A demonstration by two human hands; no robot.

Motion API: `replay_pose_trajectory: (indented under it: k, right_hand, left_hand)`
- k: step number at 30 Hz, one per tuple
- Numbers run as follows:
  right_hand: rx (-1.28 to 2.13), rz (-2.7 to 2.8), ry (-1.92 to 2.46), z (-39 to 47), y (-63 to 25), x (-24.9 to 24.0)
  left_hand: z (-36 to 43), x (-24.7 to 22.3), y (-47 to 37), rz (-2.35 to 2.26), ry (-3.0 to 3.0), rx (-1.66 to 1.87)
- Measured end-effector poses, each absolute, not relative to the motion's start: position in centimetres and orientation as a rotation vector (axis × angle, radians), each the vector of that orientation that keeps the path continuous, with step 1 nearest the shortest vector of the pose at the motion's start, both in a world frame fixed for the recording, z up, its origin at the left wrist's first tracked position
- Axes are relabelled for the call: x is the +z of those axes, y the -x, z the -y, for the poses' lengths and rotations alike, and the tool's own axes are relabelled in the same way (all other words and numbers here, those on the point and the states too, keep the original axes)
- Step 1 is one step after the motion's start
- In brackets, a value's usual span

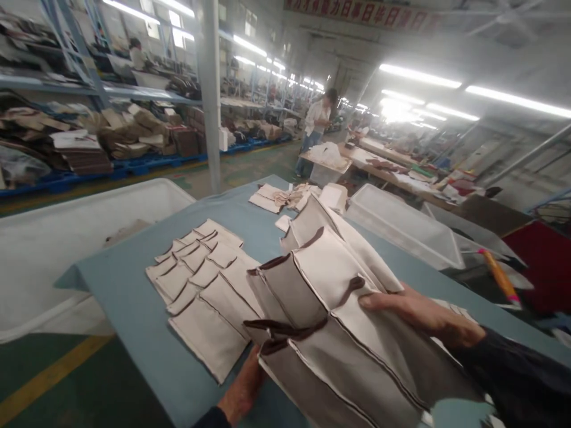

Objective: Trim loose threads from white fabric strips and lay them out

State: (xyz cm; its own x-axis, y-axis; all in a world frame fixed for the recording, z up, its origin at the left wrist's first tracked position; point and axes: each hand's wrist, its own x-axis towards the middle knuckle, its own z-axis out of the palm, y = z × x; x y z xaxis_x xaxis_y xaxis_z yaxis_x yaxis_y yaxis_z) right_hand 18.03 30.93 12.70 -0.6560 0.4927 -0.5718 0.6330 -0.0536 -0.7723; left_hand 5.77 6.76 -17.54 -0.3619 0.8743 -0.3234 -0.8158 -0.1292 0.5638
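Several cream sewn bag pieces (312,282) with dark brown edging fan out above the table, held up in front of me. My right hand (430,312) grips them from the right, its thumb pressed on the upper face and its other fingers hidden beneath. At the lower left edge of the same pieces is my left hand (245,380), closed on that edge, its fingertips covered by the fabric. To the left, overlapping rows of similar bag pieces (203,273) lie flat on the blue-green table (129,315).
More cream pieces (267,198) lie at the table's far end. White plastic bins stand to the left (89,208) and right (401,223). A grey post (209,95) rises beyond the table. Farther back a person (316,122) stands by a loaded cart.
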Motion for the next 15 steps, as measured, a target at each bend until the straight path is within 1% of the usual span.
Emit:
replay_pose_trajectory:
  k: [3,6,7,9,10,12,15]
  right_hand:
    - [-1.718,-2.046,-1.049,-33.4,-14.8,12.7]
    - [-1.485,-2.28,-0.861,-36.7,-9.8,10.6]
    - [-1.314,-2.429,-0.843,-37.7,-8.1,9.4]
    - [-0.784,-2.738,-0.977,-39.4,-5.2,6.5]
    - [-0.684,-2.781,-1.019,-39.9,-4.2,4.9]
    - [-0.57,-2.823,-1.074,-40.1,-3.8,1.7]
    - [-0.591,-2.802,-1.064,-38.4,-6.4,-2.6]
  left_hand:
    - [-4.9,-18.0,-6.7,-0.686,-0.074,1.665]
    - [-3.9,-19.8,-8.4,-0.658,0.064,1.658]
    - [-3.9,-20.4,-8.8,-0.677,0.148,1.675]
    - [-4.4,-21.5,-8.9,-0.746,0.338,1.694]
    - [-4.8,-21.8,-8.6,-0.783,0.421,1.689]
    - [-5.6,-22.2,-7.8,-0.842,0.53,1.648]
    - [-6.3,-22.2,-6.6,-0.899,0.592,1.564]
